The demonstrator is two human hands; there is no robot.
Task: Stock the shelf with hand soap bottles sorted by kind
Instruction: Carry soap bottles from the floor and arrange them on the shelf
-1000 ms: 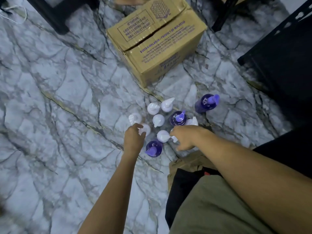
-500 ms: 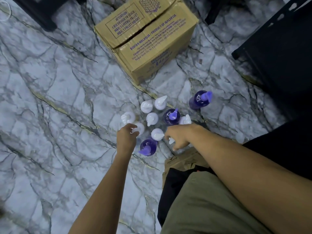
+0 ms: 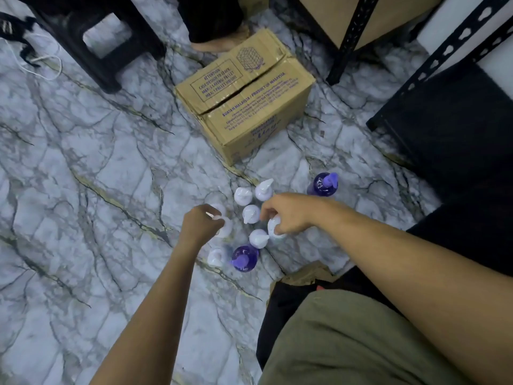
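Note:
Several white pump bottles [image 3: 251, 213] stand clustered on the marble floor [image 3: 83, 176]. One purple bottle [image 3: 244, 258] stands at the front of the cluster. Another purple bottle [image 3: 324, 184] stands apart to the right. My left hand [image 3: 201, 227] is curled round the pump top of a white bottle [image 3: 225, 229] on the cluster's left side, and that bottle is mostly hidden. My right hand [image 3: 286, 215] reaches in from the right, its fingers curled over another white bottle [image 3: 276, 229]. The black shelf [image 3: 444, 120] lies to the right.
A closed cardboard box [image 3: 244, 107] sits just behind the bottles. A black stool [image 3: 97, 37] and a white cable [image 3: 41, 65] are at the back left. Another person's foot [image 3: 216, 43] shows behind the box. Slotted black rack uprights [image 3: 458, 45] rise at the right. My knee fills the lower right.
My right hand has moved from the front white bottle onto one further back and right. My left hand stays on its white bottle. The view has tipped up, showing the stool and rack.

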